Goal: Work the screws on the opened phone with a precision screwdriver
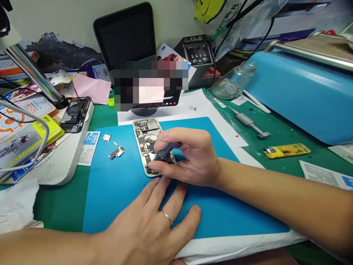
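An opened smartphone with its inner parts bare lies on a blue mat. Over its lower half my right hand is closed around the dark grey handle of a screwdriver; the tip is hidden behind my fingers. My left hand, wearing a ring, lies palm down with its fingers spread, fingertips at the phone's bottom edge. Left of the phone are a small metal shield plate and a black and silver bracket. Several tiny screws dot the mat nearby.
A second opened phone and battery boxes rest on a white platform at left. A tablet on a stand and a dark speaker-like screen stand behind. Rightward lie a glass jar, a grey pen-shaped tool and a yellow item.
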The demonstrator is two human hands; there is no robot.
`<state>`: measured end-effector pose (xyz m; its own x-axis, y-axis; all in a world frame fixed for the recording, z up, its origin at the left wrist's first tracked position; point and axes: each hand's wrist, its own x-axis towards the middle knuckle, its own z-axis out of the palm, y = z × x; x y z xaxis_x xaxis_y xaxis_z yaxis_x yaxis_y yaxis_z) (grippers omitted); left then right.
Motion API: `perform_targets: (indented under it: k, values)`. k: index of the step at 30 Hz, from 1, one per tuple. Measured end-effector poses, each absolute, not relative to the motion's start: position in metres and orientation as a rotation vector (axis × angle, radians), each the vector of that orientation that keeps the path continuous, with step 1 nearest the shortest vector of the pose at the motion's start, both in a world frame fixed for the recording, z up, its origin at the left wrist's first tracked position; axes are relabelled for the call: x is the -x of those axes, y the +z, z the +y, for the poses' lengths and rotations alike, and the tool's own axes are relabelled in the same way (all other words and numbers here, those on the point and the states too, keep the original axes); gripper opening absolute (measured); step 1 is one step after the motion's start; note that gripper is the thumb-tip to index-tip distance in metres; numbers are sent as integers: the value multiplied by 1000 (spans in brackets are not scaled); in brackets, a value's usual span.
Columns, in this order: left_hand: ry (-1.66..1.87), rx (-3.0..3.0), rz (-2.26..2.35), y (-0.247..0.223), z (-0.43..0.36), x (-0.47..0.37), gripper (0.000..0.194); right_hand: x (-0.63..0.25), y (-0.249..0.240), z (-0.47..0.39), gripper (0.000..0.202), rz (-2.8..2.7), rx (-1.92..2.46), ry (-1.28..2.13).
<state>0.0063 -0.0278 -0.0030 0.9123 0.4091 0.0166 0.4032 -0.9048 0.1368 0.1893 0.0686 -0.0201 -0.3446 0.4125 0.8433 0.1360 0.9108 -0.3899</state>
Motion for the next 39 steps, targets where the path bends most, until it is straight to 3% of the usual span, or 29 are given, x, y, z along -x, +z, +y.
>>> perform_targets:
  k: [23, 31, 37, 39]
  values:
    - [56, -2939, 599, -5, -29, -5, 79, -190, -16, 67, 43, -1886, 455, 199]
    - [120, -3010, 606, -9, -26, -2, 76, -191, -11, 61, 54, -1918, 387, 151]
    - [94, -2980, 586, -9, -27, -1, 78, -201, 9, 60, 19, -2016, 383, 6]
    - [55, -2950, 582, -6, -26, -1, 79, -208, 14, 67, 26, -1997, 425, -12]
